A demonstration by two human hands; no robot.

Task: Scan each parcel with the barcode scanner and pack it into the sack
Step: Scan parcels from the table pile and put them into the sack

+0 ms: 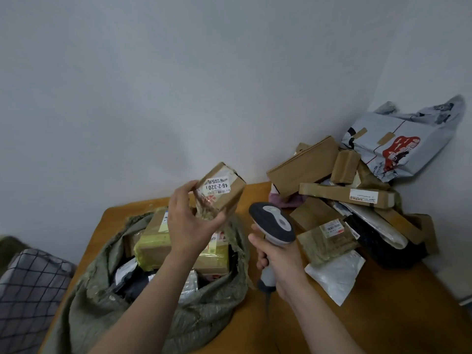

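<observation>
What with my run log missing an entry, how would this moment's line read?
step: scan | left hand: holds small box, label showing | right hand: grips barcode scanner | sack: open, parcels inside

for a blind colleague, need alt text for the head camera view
Left hand holds a small brown cardboard parcel with a white label above an open grey-green woven sack of parcels; right hand grips a grey handheld barcode scanner beside it. More parcels lie piled at the right of the orange wooden table.
</observation>
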